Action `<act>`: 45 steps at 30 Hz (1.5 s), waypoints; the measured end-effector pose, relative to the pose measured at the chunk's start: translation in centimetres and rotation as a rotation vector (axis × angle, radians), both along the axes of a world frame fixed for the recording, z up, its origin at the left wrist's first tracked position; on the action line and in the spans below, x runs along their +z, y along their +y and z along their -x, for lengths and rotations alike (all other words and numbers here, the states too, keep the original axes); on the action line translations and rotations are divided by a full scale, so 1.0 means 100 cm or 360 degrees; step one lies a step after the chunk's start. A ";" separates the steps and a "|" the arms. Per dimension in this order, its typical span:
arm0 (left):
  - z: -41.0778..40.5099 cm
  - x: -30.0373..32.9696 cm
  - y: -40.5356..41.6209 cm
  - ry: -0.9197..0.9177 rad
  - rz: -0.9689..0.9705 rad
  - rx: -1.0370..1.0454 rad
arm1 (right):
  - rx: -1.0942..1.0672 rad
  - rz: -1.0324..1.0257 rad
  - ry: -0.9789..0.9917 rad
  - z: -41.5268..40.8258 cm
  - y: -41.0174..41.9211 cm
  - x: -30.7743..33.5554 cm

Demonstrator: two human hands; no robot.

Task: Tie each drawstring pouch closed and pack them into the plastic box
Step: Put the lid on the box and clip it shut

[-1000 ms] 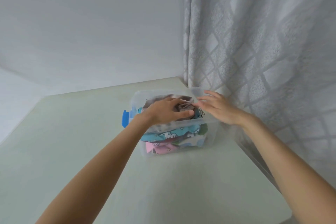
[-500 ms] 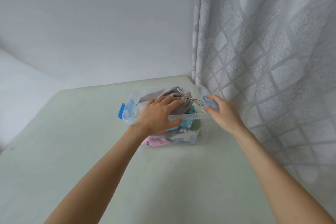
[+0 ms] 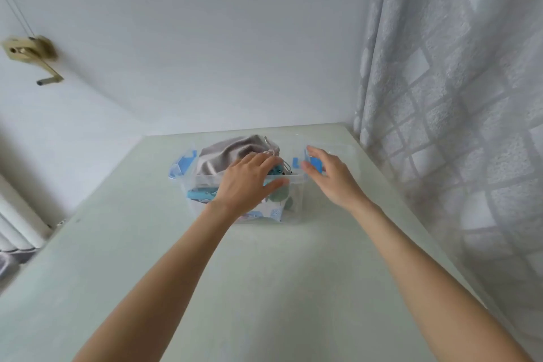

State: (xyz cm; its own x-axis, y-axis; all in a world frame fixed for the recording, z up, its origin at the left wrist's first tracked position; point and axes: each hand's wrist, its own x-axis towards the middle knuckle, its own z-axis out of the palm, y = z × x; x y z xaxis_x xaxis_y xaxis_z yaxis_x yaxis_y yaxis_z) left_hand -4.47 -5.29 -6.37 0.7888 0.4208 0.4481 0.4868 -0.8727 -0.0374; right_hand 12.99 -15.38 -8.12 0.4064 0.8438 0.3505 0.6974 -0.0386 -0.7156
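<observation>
While my left hand (image 3: 246, 182) presses the grey pouch (image 3: 232, 153) into the plastic box (image 3: 291, 211) on the bench (image 3: 264, 288), fingers flat, my right hand (image 3: 329, 176), fingers loose and empty, hovers beside the blue latch (image 3: 315, 162); packing looks nearly done, closing probably next.

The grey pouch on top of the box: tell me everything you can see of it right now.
The grey pouch is plain soft cloth, looking like velvet, with folds across it. Its neck, at its right end, is gathered shut by a light drawstring with loose ends. It lies on its side atop the patterned pouches, bulging above the rim of the clear plastic box. The left hand rests on its near right part with straight fingers; the right hand is beside it at the blue latch, not touching it.
</observation>
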 end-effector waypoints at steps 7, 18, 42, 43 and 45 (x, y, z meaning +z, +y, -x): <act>-0.011 -0.021 0.025 -0.0152 -0.0228 -0.0100 | -0.0417 0.0117 -0.0364 -0.085 0.018 -0.048; -0.024 -0.025 0.036 -0.0178 -0.0095 -0.0022 | -0.0535 0.0632 -0.0769 -0.114 0.057 -0.081; 0.050 0.017 0.017 -0.0556 -0.0250 -0.0033 | -0.0127 -0.0469 -0.0985 0.023 0.031 0.078; 0.054 0.019 0.018 -0.0650 -0.0304 -0.0051 | -0.0119 -0.0463 -0.0991 0.024 0.030 0.077; 0.064 0.021 0.026 -0.0869 -0.0445 -0.0100 | -0.0042 -0.0442 -0.1023 0.026 0.029 0.071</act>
